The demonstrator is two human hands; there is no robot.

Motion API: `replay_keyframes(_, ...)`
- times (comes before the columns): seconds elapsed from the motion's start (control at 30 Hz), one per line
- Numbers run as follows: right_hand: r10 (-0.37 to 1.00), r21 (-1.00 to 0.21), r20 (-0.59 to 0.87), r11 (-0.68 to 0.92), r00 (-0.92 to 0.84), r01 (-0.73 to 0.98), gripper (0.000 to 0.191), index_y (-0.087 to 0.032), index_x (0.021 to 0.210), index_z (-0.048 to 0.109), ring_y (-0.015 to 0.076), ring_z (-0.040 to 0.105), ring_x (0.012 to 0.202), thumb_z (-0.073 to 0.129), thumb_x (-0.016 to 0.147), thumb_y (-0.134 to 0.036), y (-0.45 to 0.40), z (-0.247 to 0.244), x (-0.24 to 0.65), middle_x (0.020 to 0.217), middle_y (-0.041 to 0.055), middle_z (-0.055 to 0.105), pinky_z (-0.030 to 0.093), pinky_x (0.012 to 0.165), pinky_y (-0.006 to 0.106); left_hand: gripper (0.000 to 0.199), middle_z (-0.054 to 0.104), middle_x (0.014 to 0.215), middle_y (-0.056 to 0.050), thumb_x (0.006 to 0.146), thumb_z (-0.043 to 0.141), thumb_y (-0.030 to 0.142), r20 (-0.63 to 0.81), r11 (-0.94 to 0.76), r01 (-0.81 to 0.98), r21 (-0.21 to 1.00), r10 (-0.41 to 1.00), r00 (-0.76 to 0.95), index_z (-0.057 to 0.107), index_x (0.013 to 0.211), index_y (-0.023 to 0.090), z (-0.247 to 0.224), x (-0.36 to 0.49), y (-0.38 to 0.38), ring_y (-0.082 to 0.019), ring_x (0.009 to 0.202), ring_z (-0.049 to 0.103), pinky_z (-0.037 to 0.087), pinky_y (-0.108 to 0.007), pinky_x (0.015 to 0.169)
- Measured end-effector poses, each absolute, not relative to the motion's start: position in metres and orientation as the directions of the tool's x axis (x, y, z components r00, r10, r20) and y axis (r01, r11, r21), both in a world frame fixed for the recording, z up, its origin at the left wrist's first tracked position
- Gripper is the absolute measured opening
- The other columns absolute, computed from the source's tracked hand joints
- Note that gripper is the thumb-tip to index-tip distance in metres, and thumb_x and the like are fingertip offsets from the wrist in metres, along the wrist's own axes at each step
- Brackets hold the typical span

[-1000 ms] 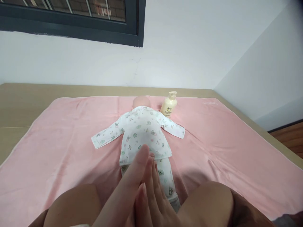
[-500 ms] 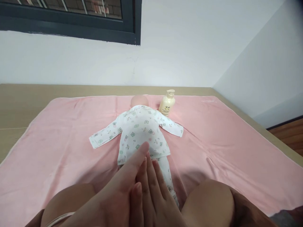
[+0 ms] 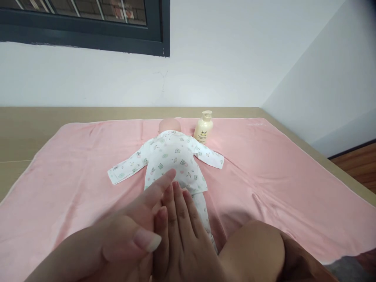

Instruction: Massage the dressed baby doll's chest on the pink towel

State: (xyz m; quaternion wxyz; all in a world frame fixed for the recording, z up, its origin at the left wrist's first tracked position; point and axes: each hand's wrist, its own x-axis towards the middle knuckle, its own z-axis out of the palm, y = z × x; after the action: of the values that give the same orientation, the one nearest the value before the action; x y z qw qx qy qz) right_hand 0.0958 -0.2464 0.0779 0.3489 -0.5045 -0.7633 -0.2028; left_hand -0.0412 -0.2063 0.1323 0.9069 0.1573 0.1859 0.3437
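Observation:
My left hand (image 3: 138,231) is open in the lower middle, its palm turned to the right and its thumb raised. Against that palm lies my right hand (image 3: 186,235), fingers stretched out and its back toward me. No object shows between the palms. Beyond the hands lies a baby doll (image 3: 173,160), dressed in a white long-sleeved top and trousers with small printed bears. Its smooth round head points away from me, and its lower body is partly hidden by my hands. Beside the head stands a cream-coloured pump bottle (image 3: 203,128) with a dark printed label.
A pink blanket (image 3: 264,164) with some creases covers much of the wood-coloured surface (image 3: 44,115). My bare knee (image 3: 254,248) rises at the lower right. White walls and a dark-framed window (image 3: 155,47) stand behind.
My left hand has tilted, so its thumb and more of its palm now show. My hands have shifted slightly left, still touching. The view has moved a little; the doll and bottle stay put.

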Motion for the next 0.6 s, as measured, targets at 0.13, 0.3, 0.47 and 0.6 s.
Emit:
replay_keyframes(0.13, 0.619, -0.052, 0.744, 0.428, -0.251, 0.902, 0.041, -0.004, 0.129, 0.056, 0.0405, 0.04, 0.145, 0.055, 0.092, -0.022, -0.244, 0.082, 0.098, 0.14, 0.0246, 0.06, 0.044, 0.114, 0.064, 0.076, 0.064, 0.137, -0.008, 0.077, 0.058, 0.027, -0.242, 0.781, -0.537, 0.318, 0.614, 0.751, 0.043, 0.152, 0.029, 0.143, -0.036, -0.202, -0.033, 0.141, 0.05, 0.044, -0.047, 0.116)
replay_keyframes(0.3, 0.555, -0.062, 0.815, 0.371, -0.168, 0.927, 0.034, 0.002, 0.115, 0.062, 0.0428, 0.042, 0.143, 0.052, 0.087, -0.014, -0.242, 0.089, 0.09, 0.124, 0.0265, 0.068, 0.05, 0.111, 0.057, 0.075, 0.065, 0.135, -0.009, 0.078, 0.058, 0.028, -0.235, 0.838, -0.481, 0.257, 0.537, 0.81, 0.042, 0.152, 0.028, 0.145, -0.041, -0.195, -0.03, 0.135, 0.056, 0.048, -0.042, 0.112)
replay_keyframes(0.47, 0.58, -0.067, 0.793, 0.383, -0.184, 0.921, 0.044, 0.004, 0.123, 0.061, 0.0406, 0.042, 0.144, 0.048, 0.09, -0.021, -0.239, 0.097, 0.098, 0.131, 0.0271, 0.065, 0.047, 0.113, 0.056, 0.071, 0.067, 0.132, -0.011, 0.082, 0.055, 0.029, -0.271, 0.791, -0.56, 0.248, 0.611, 0.744, 0.042, 0.152, 0.024, 0.158, -0.027, -0.195, -0.029, 0.132, 0.06, 0.05, -0.039, 0.11)
replay_keyframes(0.6, 0.701, -0.017, 0.639, 0.423, -0.316, 0.906, 0.056, 0.006, 0.136, 0.054, 0.0389, 0.041, 0.145, 0.046, 0.094, -0.03, -0.235, 0.118, 0.125, 0.143, 0.028, 0.056, 0.04, 0.119, 0.056, 0.068, 0.069, 0.127, -0.009, 0.084, 0.053, 0.026, -0.263, 0.688, -0.66, 0.303, 0.726, 0.636, 0.042, 0.151, 0.021, 0.165, 0.004, -0.196, -0.022, 0.124, 0.065, 0.046, -0.034, 0.115)
